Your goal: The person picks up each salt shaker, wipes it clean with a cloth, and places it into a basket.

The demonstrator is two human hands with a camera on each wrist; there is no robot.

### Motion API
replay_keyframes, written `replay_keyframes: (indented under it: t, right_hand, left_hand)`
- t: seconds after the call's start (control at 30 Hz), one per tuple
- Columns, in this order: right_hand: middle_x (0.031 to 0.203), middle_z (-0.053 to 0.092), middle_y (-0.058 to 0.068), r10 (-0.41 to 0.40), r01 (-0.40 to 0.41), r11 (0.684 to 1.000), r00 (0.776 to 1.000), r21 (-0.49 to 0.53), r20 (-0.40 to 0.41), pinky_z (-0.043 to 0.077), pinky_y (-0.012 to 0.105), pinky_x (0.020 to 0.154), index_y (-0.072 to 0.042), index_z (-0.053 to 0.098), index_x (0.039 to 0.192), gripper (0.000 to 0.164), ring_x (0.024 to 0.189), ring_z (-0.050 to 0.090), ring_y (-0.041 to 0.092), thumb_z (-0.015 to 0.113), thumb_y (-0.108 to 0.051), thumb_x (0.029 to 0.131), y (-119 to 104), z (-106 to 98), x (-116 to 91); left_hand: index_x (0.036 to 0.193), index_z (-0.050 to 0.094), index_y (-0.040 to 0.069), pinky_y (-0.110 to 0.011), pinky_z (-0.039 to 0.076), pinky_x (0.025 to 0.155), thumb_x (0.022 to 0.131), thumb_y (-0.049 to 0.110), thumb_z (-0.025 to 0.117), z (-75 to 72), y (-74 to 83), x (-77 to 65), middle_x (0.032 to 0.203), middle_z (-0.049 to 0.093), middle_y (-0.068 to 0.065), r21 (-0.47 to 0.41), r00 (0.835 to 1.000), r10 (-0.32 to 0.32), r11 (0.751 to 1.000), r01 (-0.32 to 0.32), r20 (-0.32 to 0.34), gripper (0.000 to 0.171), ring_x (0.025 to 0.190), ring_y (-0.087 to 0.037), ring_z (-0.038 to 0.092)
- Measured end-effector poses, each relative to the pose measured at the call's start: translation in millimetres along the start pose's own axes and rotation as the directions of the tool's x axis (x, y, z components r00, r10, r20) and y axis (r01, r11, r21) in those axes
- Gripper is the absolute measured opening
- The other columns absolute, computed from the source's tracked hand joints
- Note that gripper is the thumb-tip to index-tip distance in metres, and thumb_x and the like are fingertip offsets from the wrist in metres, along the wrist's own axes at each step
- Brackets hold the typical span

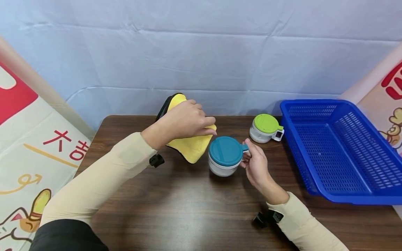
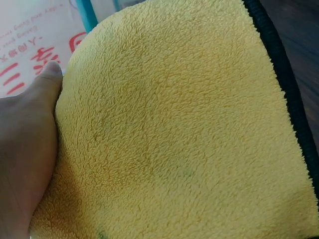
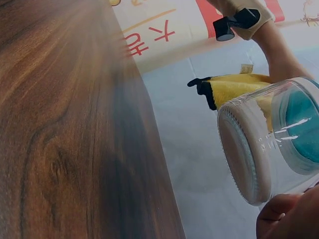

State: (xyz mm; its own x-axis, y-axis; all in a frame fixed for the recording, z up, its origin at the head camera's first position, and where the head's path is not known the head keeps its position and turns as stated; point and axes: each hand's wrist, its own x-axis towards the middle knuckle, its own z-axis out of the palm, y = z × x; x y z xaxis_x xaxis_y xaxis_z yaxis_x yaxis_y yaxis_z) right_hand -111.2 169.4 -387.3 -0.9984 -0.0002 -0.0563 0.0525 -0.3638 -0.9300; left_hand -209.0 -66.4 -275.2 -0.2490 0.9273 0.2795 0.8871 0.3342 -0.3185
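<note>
In the head view my left hand (image 1: 188, 120) grips a yellow towel (image 1: 191, 150) with a black border, which hangs below the fingers. The towel's fluffy face (image 2: 184, 124) fills most of the left wrist view, my thumb along its edge. With my right hand (image 1: 258, 164) I hold a clear seasoning jar (image 1: 223, 169) by its handle; its lid (image 1: 226, 150) is teal. The right wrist view shows the jar's round base (image 3: 239, 154) raised off the table. The towel is just left of the jar.
A smaller seasoning jar (image 1: 264, 129) with a lime-green lid stands at the back of the brown wooden table (image 1: 176, 212). Right beside it is a blue plastic basket (image 1: 317, 186) with perforated walls. A pale cloth backdrop (image 1: 201, 62) hangs behind the table.
</note>
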Motion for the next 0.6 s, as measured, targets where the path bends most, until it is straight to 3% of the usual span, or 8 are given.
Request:
replay_keyframes:
  t: [0.2,0.37,0.6]
  right_hand:
    - [0.060,0.036,-0.006,-0.021,0.021,1.000,1.000,-0.002,0.017,0.019,0.027,0.053,-0.015,0.045,0.064,0.051,0.055,0.032,0.010,0.036,-0.030,0.112,1,1,1]
    - [0.061,0.035,-0.005,-0.028,0.028,1.000,0.999,-0.007,0.025,0.018,0.029,0.053,-0.014,0.045,0.065,0.051,0.055,0.032,0.010,0.036,-0.032,0.112,1,0,1]
    - [0.061,0.034,-0.005,-0.034,0.035,0.999,0.999,-0.012,0.029,0.017,0.030,0.053,-0.015,0.043,0.065,0.051,0.055,0.030,0.010,0.036,-0.031,0.112,2,0,2]
  left_hand:
    - [0.079,0.059,0.013,-0.032,0.032,0.057,0.101,0.046,0.061,-11.3,10.4,3.1,0.053,0.044,0.002,-0.004,0.998,0.042,0.999,-0.042,-0.043,0.039,0.053,-0.017,0.040]
    - [0.078,0.058,0.014,-0.031,0.032,0.056,0.099,0.049,0.063,-17.0,20.2,5.9,0.053,0.048,0.002,0.048,0.990,0.097,0.995,-0.092,-0.098,0.041,0.053,-0.017,0.042]
    - [0.079,0.060,0.015,-0.029,0.034,0.057,0.099,0.053,0.060,-25.6,36.2,11.1,0.054,0.051,0.003,0.064,0.988,0.126,0.991,-0.121,-0.085,0.043,0.054,-0.017,0.046]
